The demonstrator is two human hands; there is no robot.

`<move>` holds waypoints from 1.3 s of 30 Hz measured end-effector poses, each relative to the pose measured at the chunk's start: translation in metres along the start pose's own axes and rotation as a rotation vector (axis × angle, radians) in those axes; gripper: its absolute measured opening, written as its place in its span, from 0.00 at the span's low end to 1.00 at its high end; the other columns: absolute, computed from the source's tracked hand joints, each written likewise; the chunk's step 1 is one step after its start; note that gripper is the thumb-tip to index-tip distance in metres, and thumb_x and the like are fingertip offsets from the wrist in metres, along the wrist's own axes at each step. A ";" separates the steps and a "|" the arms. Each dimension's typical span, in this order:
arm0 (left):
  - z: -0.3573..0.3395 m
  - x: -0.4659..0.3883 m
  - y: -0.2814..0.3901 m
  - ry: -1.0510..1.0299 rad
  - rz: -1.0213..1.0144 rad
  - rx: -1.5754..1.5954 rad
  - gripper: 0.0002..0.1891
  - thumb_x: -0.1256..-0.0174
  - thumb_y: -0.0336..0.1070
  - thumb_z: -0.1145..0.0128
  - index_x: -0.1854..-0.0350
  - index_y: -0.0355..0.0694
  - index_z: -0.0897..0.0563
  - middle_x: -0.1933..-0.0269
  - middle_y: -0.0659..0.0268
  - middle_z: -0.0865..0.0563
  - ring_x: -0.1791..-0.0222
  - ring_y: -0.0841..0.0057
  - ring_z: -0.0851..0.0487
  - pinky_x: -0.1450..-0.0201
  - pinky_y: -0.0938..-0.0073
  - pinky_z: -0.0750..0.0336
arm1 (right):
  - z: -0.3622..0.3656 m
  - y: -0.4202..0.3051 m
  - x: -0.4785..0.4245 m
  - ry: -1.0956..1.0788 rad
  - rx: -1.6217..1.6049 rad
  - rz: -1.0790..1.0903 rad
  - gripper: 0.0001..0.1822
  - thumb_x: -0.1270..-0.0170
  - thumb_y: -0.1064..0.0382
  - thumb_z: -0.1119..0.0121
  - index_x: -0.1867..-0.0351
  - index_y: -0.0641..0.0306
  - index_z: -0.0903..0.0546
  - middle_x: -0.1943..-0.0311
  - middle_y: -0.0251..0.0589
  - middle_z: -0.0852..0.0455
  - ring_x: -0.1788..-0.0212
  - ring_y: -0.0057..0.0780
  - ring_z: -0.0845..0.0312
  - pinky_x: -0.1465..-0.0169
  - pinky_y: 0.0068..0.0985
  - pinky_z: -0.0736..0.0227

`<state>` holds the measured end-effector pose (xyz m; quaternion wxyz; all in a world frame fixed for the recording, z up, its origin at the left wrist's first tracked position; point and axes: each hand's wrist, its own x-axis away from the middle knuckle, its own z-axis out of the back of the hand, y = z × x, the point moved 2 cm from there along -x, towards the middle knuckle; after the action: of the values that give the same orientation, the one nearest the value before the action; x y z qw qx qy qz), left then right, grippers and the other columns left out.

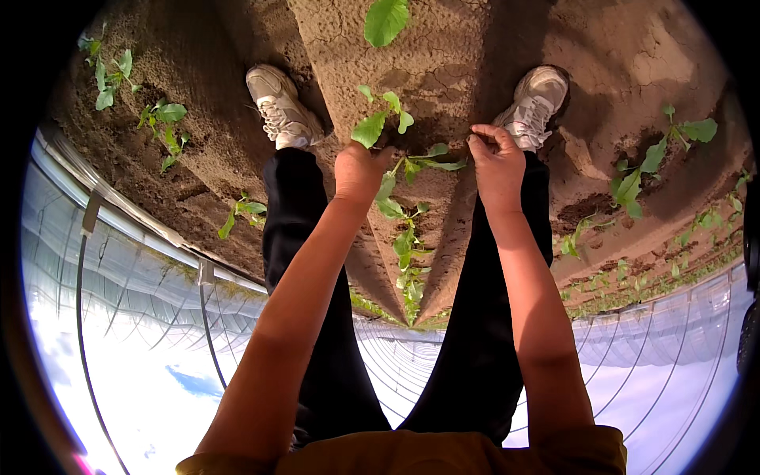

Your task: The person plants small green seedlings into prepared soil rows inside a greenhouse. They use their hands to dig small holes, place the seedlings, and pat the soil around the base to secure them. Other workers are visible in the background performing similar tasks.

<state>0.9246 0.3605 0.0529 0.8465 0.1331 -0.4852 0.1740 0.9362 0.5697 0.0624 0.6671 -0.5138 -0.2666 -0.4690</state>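
Note:
My left hand (359,172) is low over the ridge with its fingers curled, right beside a leafy green seedling (369,127). Its thumb lies near the stem of another seedling (389,208); whether it grips a leaf or stem is hidden. To the right, my right hand (499,169) hovers by my right shoe, its thumb and forefinger bent towards each other with a small gap and nothing visible between them. Leaves of a seedling (439,163) spread between the two hands. Another broad leaf (386,22) shows at the top edge.
My shoes (282,107) (534,104) straddle the soil ridge (386,71). More seedlings grow in rows at the left (169,127) and right (641,172). Translucent sheeting on curved hoops (647,332), a pale rail (178,243) and sky appear along the lower part.

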 end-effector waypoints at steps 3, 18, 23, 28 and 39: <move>-0.019 -0.002 0.003 0.084 -0.153 0.197 0.14 0.54 0.40 0.33 0.69 0.38 0.19 0.73 0.60 0.16 0.73 0.61 0.17 0.69 0.68 0.24 | 0.008 0.018 -0.003 0.021 -0.012 -0.102 0.06 0.46 0.71 0.39 0.66 0.66 0.20 0.71 0.34 0.17 0.70 0.17 0.25 0.65 0.17 0.30; -0.007 0.007 0.003 0.061 -0.044 0.235 0.11 0.42 0.39 0.41 0.61 0.39 0.15 0.83 0.63 0.19 0.82 0.77 0.20 0.76 0.75 0.28 | 0.025 0.023 -0.042 0.074 -0.406 -0.204 0.08 0.38 0.66 0.44 0.65 0.69 0.21 0.76 0.35 0.19 0.75 0.16 0.25 0.72 0.18 0.32; 0.008 0.027 -0.004 0.010 0.064 0.352 0.11 0.36 0.34 0.48 0.56 0.34 0.20 0.71 0.65 0.16 0.72 0.83 0.19 0.72 0.80 0.27 | 0.037 0.026 -0.095 0.334 0.205 0.178 0.08 0.39 0.64 0.46 0.67 0.66 0.20 0.81 0.42 0.20 0.77 0.37 0.22 0.69 0.30 0.28; 0.005 0.051 -0.006 -0.127 0.139 0.539 0.11 0.34 0.33 0.49 0.56 0.33 0.20 0.66 0.64 0.17 0.68 0.81 0.18 0.66 0.80 0.24 | 0.044 -0.034 -0.171 0.289 0.658 0.532 0.17 0.41 0.65 0.48 0.49 0.63 0.27 0.44 0.46 0.30 0.48 0.42 0.29 0.47 0.33 0.31; -0.010 0.075 0.014 -0.197 0.068 0.602 0.09 0.39 0.30 0.46 0.59 0.34 0.19 0.68 0.60 0.16 0.69 0.78 0.17 0.66 0.78 0.25 | 0.058 -0.107 -0.278 0.396 1.073 0.797 0.28 0.38 0.62 0.53 0.35 0.59 0.40 0.32 0.41 0.45 0.32 0.36 0.48 0.30 0.36 0.54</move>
<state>0.9613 0.3893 0.1138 0.7116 0.3777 -0.4959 0.3241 0.7309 0.7178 -0.1043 0.9860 -0.0769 -0.1261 -0.0769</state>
